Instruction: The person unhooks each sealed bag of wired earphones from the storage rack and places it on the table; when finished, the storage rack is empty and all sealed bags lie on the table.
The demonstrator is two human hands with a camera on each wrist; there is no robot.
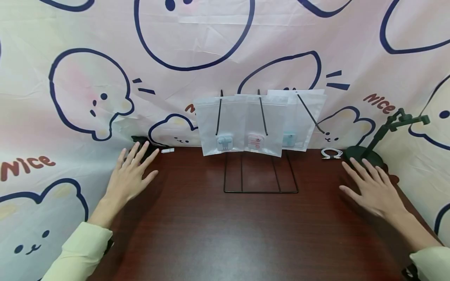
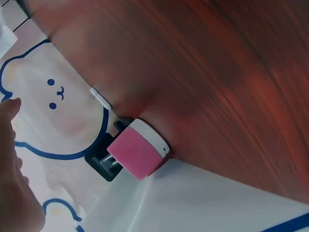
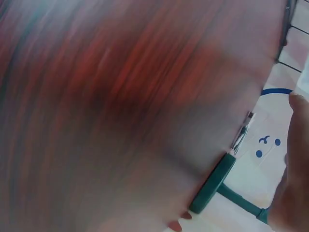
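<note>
My left hand (image 1: pixel 128 179) is spread with straight fingers at the table's left side, holding nothing. In the head view it partly covers a black object (image 1: pixel 140 139); the left wrist view shows a pink and white block (image 2: pixel 137 150) by a black holder (image 2: pixel 104 162). My right hand (image 1: pixel 374 189), also spread and holding nothing, is near the round base of a green stand (image 1: pixel 363 155) with a jointed arm. Between the hands, a black wire rack (image 1: pixel 261 192) carries several zip bags (image 1: pixel 219 117), with small blue and pink items showing inside them.
A coiled white cable (image 1: pixel 331 152) lies left of the green stand. By the back edge is a small white piece (image 1: pixel 167 150). A cartoon-printed cloth (image 1: pixel 197 89) hangs behind the dark wooden table (image 1: pixel 225 234) and along its right side.
</note>
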